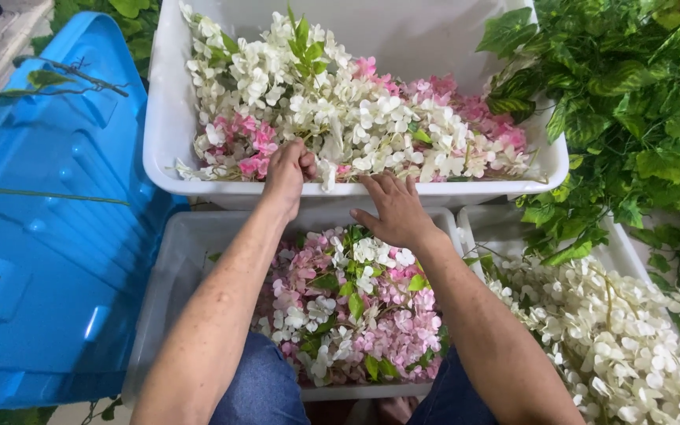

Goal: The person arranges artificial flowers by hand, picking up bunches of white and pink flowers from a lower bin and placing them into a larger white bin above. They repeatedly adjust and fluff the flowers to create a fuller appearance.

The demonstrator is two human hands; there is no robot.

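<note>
A large white tub at the top holds a heap of white and pink artificial flowers. My left hand reaches over the tub's front rim with its fingers curled on a flower sprig at the heap's near edge. My right hand rests flat, fingers spread, on the same rim, holding nothing. Below my arms a smaller clear tub holds pink and white blossoms with green leaves.
A blue plastic lid lies at the left with bare stems across it. A third tub at the lower right holds white flowers. Green leafy vines hang at the right. My knees in jeans sit below.
</note>
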